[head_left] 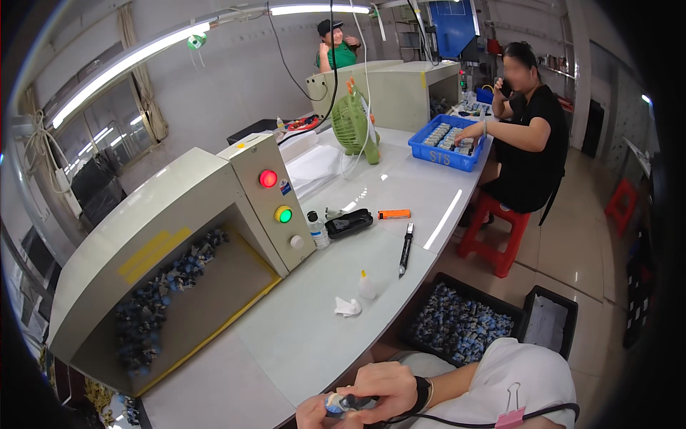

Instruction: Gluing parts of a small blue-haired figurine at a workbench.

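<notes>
Pale walls enclose a workroom where two machines (143, 207) (379, 93) stand on one long white surface (307, 332) and two co-workers (536, 136) (339, 57) are in sight. From the head view, one blue-and-white piece (334, 405) is at the near edge of the surface, held between two hands. It is small and rounded, with glossy light-blue and white parts and a dark part at its right; finer detail is hidden. Fingers of the left hand (311, 413) are closed around one side; those of the right hand (386, 386) pinch the other.

Toward the near edge lie one tissue (347, 307), one yellow-tipped bottle (367, 287) and one black pen-like tool (406, 250). Farther back are one orange bar (394, 214), one black case (349, 223), one clear bottle (318, 232) and one green fan (350, 121). One blue crate (421, 150) sits at the right edge, filled with rows of pieces too small to count. Two black bins (500, 303) (557, 294) stand below that edge, one heaped with uncounted blue pieces. Two red stools (493, 247) (623, 204) are on the floor.
</notes>
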A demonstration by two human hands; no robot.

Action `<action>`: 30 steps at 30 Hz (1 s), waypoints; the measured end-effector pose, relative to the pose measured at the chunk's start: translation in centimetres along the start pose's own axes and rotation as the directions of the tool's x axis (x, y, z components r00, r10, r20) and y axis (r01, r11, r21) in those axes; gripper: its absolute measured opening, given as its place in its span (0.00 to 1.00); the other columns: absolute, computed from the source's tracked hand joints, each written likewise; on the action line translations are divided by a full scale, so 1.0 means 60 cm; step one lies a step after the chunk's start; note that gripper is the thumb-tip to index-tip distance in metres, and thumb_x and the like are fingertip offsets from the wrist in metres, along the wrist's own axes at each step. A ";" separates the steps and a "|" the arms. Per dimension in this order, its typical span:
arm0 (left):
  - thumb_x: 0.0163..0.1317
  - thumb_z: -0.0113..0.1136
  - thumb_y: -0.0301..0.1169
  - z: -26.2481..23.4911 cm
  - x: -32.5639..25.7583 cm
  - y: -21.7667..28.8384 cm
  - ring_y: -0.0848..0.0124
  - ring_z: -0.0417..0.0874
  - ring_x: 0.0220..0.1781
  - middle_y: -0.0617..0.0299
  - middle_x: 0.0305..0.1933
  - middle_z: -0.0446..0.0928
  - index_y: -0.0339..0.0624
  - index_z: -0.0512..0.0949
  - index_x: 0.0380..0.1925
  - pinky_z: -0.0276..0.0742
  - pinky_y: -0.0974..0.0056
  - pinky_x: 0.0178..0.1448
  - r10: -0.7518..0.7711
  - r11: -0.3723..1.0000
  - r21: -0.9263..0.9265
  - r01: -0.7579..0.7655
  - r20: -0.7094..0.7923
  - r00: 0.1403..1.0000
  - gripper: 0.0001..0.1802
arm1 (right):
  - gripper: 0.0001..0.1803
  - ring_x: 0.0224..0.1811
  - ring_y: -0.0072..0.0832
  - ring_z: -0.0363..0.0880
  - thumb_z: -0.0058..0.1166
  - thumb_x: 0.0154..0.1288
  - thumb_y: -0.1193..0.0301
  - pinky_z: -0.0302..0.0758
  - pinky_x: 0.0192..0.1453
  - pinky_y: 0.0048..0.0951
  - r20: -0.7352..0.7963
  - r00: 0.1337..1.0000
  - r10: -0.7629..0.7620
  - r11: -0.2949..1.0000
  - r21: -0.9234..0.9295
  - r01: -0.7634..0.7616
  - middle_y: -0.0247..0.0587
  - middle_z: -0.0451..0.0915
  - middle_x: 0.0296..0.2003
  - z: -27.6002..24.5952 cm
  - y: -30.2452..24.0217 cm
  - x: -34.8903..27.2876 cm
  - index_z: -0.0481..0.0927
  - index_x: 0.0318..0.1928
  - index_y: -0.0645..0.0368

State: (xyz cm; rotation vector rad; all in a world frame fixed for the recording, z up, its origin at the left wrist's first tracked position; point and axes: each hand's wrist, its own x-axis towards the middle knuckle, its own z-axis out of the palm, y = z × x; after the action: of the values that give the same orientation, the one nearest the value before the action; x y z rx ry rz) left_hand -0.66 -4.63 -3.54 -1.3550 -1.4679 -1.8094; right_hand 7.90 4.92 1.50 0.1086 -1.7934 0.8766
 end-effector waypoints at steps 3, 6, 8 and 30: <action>0.46 0.66 0.34 -0.002 -0.001 0.013 0.62 0.71 0.29 0.50 0.32 0.68 0.37 0.62 0.41 0.70 0.62 0.32 -0.031 0.999 0.040 0.028 0.077 0.997 0.26 | 0.18 0.19 0.28 0.73 0.62 0.46 0.70 0.66 0.20 0.22 -0.023 0.999 0.032 0.995 0.098 -0.030 0.41 0.75 0.20 0.000 0.007 -0.015 0.78 0.36 0.69; 0.46 0.66 0.34 -0.002 -0.002 0.030 0.62 0.71 0.28 0.50 0.31 0.69 0.36 0.64 0.38 0.70 0.62 0.31 -0.030 0.999 0.016 0.028 0.081 0.996 0.25 | 0.18 0.17 0.31 0.72 0.62 0.45 0.72 0.66 0.20 0.24 -0.015 0.998 0.056 0.991 0.120 -0.054 0.43 0.73 0.18 -0.007 -0.007 -0.023 0.77 0.37 0.71; 0.45 0.66 0.35 -0.001 0.001 0.037 0.62 0.71 0.27 0.50 0.30 0.70 0.36 0.65 0.37 0.70 0.62 0.31 -0.036 0.999 0.015 0.035 0.076 0.996 0.24 | 0.17 0.17 0.31 0.71 0.61 0.45 0.73 0.65 0.20 0.25 -0.031 0.999 0.015 0.992 0.130 -0.011 0.43 0.73 0.18 -0.004 -0.007 -0.026 0.77 0.37 0.70; 0.39 0.71 0.33 0.050 0.022 0.035 0.62 0.78 0.40 0.58 0.29 0.79 0.43 0.64 0.35 0.68 0.53 0.53 -0.280 0.957 0.087 0.278 0.021 0.960 0.26 | 0.17 0.25 0.25 0.74 0.66 0.42 0.67 0.65 0.22 0.20 -0.088 0.996 -0.019 0.986 0.165 0.033 0.31 0.76 0.27 -0.037 0.041 -0.043 0.79 0.35 0.57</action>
State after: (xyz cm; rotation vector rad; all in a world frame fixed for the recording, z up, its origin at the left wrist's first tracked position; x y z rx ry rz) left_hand 1.70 -2.29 -1.49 -1.1903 -1.8087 -1.8754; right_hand 9.55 7.24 -1.62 0.1985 -1.6336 0.9973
